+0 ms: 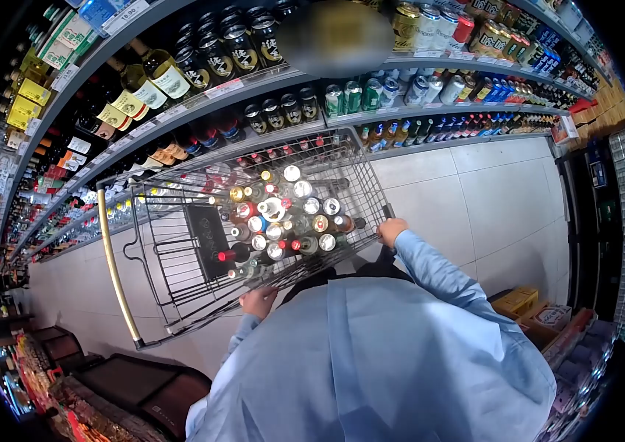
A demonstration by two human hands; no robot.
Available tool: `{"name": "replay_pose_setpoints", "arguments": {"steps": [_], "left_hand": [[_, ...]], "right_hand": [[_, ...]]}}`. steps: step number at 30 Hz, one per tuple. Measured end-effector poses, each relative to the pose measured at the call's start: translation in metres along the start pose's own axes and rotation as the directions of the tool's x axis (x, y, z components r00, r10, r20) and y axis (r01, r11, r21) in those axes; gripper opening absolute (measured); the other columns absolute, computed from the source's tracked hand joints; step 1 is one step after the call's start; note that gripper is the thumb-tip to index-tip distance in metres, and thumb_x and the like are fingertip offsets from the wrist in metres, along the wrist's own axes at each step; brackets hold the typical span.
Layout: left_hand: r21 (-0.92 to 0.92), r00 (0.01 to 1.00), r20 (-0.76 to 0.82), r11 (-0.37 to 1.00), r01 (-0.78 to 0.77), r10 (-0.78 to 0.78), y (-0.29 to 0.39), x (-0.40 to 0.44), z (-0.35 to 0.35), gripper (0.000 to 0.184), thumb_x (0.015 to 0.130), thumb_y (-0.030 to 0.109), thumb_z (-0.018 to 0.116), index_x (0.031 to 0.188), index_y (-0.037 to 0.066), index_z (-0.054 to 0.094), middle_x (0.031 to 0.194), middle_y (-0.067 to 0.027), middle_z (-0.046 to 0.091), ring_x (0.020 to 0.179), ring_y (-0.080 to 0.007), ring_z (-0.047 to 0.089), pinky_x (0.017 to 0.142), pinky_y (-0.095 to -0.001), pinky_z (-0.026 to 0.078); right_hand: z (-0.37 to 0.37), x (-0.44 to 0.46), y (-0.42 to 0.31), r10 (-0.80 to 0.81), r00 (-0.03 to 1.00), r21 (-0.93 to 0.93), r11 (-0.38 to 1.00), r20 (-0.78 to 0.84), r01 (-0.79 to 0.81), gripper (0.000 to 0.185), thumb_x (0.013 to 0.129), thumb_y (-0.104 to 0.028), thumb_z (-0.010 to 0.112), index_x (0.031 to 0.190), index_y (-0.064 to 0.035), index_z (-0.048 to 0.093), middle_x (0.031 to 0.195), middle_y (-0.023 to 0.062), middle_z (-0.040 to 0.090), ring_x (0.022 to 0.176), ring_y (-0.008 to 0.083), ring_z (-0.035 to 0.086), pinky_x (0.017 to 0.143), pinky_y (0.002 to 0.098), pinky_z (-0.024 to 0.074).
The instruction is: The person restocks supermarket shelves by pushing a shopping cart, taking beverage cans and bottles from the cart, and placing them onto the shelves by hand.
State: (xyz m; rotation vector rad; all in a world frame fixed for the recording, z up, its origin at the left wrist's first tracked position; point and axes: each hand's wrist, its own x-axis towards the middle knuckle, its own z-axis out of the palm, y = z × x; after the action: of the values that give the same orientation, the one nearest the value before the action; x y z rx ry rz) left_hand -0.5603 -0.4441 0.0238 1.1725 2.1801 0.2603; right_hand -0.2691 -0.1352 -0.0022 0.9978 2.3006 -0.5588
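A wire shopping cart (373, 177) stands sideways in front of me, its yellow handle (115, 258) at the left. Cans (312, 205) and glass bottles (234, 254) are crowded together in its basket, several upright and some tilted or lying. My right hand (392, 231) is closed around the cart's front corner, beside a dark corner piece. Along the near side rim, my left hand (258, 301) has its fingers curled at the wire; part of its grip is hidden. A black panel (205, 239) sits inside the cart toward the handle.
Across the cart runs a long shelf (408, 151) stocked with cans, beer bottles and, to the left, wine bottles (161, 70). Grey floor tiles (489, 191) extend to the right. Cardboard boxes (529, 309) lie at the lower right, and dark display bins (143, 390) stand behind me at the lower left.
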Motion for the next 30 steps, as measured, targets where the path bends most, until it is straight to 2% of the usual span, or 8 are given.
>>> {"name": "replay_pose_setpoints", "arguments": {"steps": [4,7,11,17,20,24,28,30], "left_hand": [[-0.076,0.984,0.064,0.983,0.169,-0.165,0.04,0.003,0.005,0.028,0.075,0.049,0.061,0.084,0.023,0.071,0.08,0.0023,0.067,0.079,-0.0148,0.061,0.086,-0.0366,0.027],[-0.003,0.964,0.046,0.965,0.263,-0.263,0.062,0.009,0.018,0.032,0.071,0.052,0.064,0.08,0.022,0.071,0.075,0.0019,0.067,0.075,-0.0146,0.061,0.083,-0.0356,0.027],[-0.03,0.975,-0.093,0.98,0.199,-0.201,0.077,0.01,0.043,0.033,0.068,0.051,0.068,0.077,0.02,0.072,0.07,0.0014,0.066,0.068,-0.0158,0.059,0.082,-0.036,0.027],[-0.087,0.971,-0.023,0.968,0.235,-0.237,0.113,0.021,0.059,0.034,0.066,0.051,0.069,0.074,0.017,0.072,0.068,0.0002,0.066,0.067,-0.016,0.058,0.079,-0.0347,0.027],[-0.043,0.974,-0.016,0.973,0.225,-0.226,0.132,0.024,0.066,0.033,0.067,0.051,0.069,0.074,0.018,0.071,0.068,0.0008,0.066,0.067,-0.0159,0.058,0.079,-0.035,0.027],[0.008,0.981,-0.058,0.982,0.187,-0.186,0.151,0.031,0.078,0.032,0.067,0.051,0.068,0.072,0.02,0.071,0.067,0.0027,0.066,0.068,-0.016,0.059,0.081,-0.0367,0.029],[-0.021,0.961,0.097,0.965,0.261,-0.258,0.177,0.043,0.076,0.031,0.069,0.052,0.066,0.072,0.021,0.07,0.064,0.0031,0.064,0.064,-0.0165,0.058,0.08,-0.0419,0.031],[0.006,0.948,0.219,0.972,0.234,-0.23,0.18,0.056,0.075,0.032,0.07,0.051,0.066,0.074,0.02,0.07,0.065,-0.0007,0.064,0.064,-0.0194,0.06,0.069,-0.0389,0.041]], "right_hand": [[0.005,-0.009,0.04,-0.083,0.996,0.015,0.996,-0.04,0.083,0.011,0.073,-0.023,0.062,0.082,-0.0182,0.067,0.085,0.0058,0.065,0.086,0.0239,0.061,0.073,0.0363,0.0494],[-0.002,-0.012,0.068,-0.132,0.991,0.01,0.991,-0.024,0.132,0.014,0.072,-0.023,0.062,0.085,-0.021,0.067,0.084,0.0045,0.066,0.084,0.0236,0.062,0.073,0.0365,0.0492],[-0.007,-0.011,0.104,-0.204,0.979,0.029,0.978,-0.022,0.204,0.018,0.071,-0.025,0.063,0.088,-0.0209,0.068,0.084,0.0053,0.066,0.081,0.0248,0.062,0.072,0.0364,0.0496],[-0.003,-0.012,0.15,-0.282,0.955,0.026,0.958,-0.09,0.285,0.016,0.07,-0.03,0.066,0.083,-0.0202,0.068,0.077,0.0054,0.066,0.074,0.0253,0.063,0.066,0.0381,0.0497],[-0.007,-0.014,0.165,-0.218,0.976,0.04,0.975,-0.026,0.219,0.017,0.067,-0.028,0.067,0.08,-0.0167,0.067,0.077,0.0061,0.065,0.077,0.0253,0.062,0.067,0.0373,0.0488],[-0.007,-0.023,0.182,-0.144,0.989,0.06,0.987,-0.039,0.146,0.021,0.069,-0.035,0.068,0.08,-0.0171,0.066,0.078,0.0053,0.065,0.078,0.0249,0.062,0.068,0.0361,0.0488],[-0.001,-0.022,0.198,-0.02,1.0,0.03,0.999,0.001,0.02,0.029,0.07,-0.043,0.069,0.086,-0.0192,0.066,0.082,0.0034,0.066,0.081,0.0235,0.063,0.072,0.0356,0.0491],[-0.002,-0.02,0.209,-0.02,1.0,0.025,0.999,-0.001,0.02,0.029,0.07,-0.042,0.068,0.087,-0.0194,0.066,0.084,0.0036,0.066,0.082,0.0238,0.063,0.072,0.036,0.0492]]}}
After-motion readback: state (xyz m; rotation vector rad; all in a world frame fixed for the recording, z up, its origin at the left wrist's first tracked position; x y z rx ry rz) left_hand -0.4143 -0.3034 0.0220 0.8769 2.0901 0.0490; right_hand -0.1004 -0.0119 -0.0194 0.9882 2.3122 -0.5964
